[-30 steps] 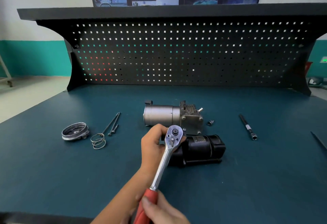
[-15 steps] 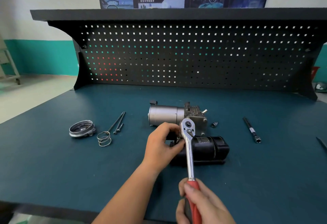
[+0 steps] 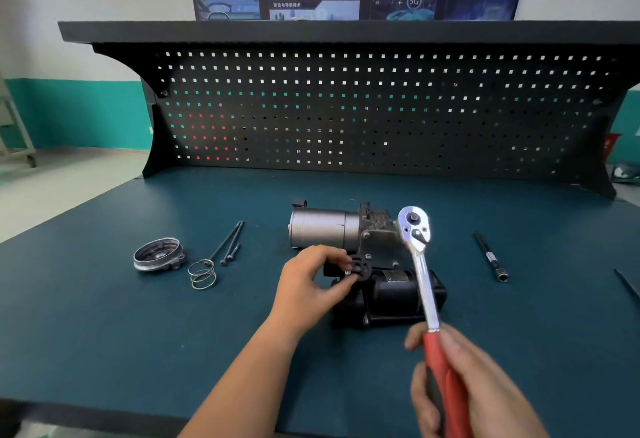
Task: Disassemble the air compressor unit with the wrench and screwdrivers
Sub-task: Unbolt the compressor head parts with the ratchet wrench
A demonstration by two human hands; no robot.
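unit: grey-and-black air compressor unit (image 3: 325,228), mid teal worktop (image 3: 104,333)
left hand (image 3: 308,281): pinches black bracket (image 3: 360,266) on unit
right hand (image 3: 478,392): grips red-handled chrome ratchet wrench (image 3: 423,275) over unit
tip: seat wrench square before turning

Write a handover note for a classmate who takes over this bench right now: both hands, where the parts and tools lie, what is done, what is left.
Left hand pinches a small black fitting on the front of the air compressor unit.
Right hand grips the red handle of the ratchet wrench, its head raised by the unit's right end.
The unit lies mid-bench. To its left: round metal cap, spring, long bolts. To its right: extension bar.
Done: cap, spring and bolts are off.
Left: free the black fitting, then likely take apart the rest of the unit.
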